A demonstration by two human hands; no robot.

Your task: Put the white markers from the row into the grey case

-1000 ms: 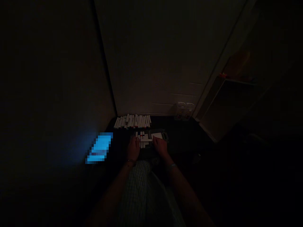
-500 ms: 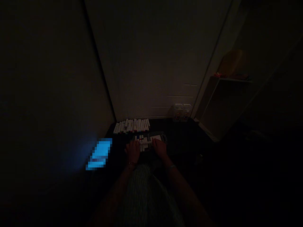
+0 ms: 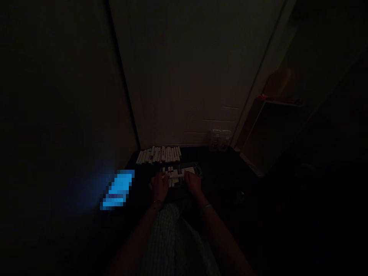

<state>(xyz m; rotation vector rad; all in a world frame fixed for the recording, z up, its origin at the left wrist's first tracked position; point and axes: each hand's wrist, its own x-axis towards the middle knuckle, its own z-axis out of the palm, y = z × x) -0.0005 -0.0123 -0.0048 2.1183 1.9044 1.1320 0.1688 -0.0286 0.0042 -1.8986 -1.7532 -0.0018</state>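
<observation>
A white marker (image 3: 176,176) lies level between my two hands, over an open clear plastic case (image 3: 198,167). My left hand (image 3: 160,185) is closed around its left end. At the other end, the fingers of my right hand (image 3: 193,182) are closed on it. Under the marker, several white markers (image 3: 171,182) stand side by side in the case's left part. A pale sheet or card (image 3: 188,170) shows in the right part. Dim light hides the fingertips and fine detail.
A row of several white markers (image 3: 159,154) lies at the back left of the dark table (image 3: 224,168). Two clear cases (image 3: 220,140) stand against the back wall. A glowing, blurred-out screen (image 3: 118,189) is at left, a shelf unit (image 3: 267,130) at right.
Both hands stay at the open case with the marker between them. The view has shifted slightly; no object has clearly been moved.
</observation>
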